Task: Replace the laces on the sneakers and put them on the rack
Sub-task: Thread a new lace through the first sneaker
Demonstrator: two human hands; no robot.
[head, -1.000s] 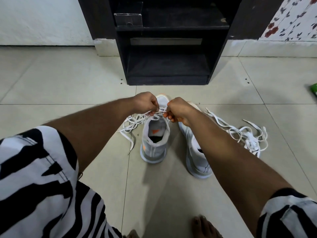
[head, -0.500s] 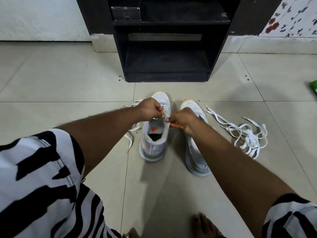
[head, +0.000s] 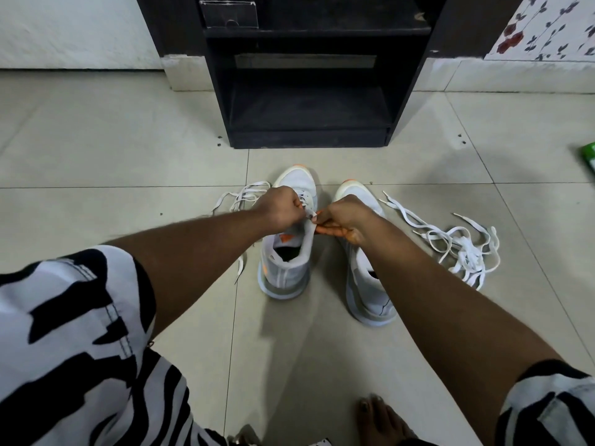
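Note:
Two pale grey sneakers with orange toe tips stand on the tiled floor, toes toward the rack. Over the tongue of the left sneaker [head: 285, 268], my left hand [head: 281, 209] pinches its white lace [head: 243, 196], whose loose end trails to the left. My right hand [head: 344, 220] pinches the same lace at the sneaker's upper eyelets, knuckle to knuckle with the left. The right sneaker [head: 367, 284] lies partly under my right forearm. The dark shoe rack [head: 309, 136] stands just beyond the toes, its lower shelf bare.
A tangle of loose white laces [head: 457, 249] lies on the floor right of the sneakers. A green object [head: 588, 156] shows at the right edge. A small dark box [head: 229, 14] sits on the rack's upper shelf. My bare foot [head: 383, 420] is at the bottom.
Both hands have moved down from the toe end of the left sneaker toward its tongue, still holding the lace. The toes of both sneakers are now uncovered.

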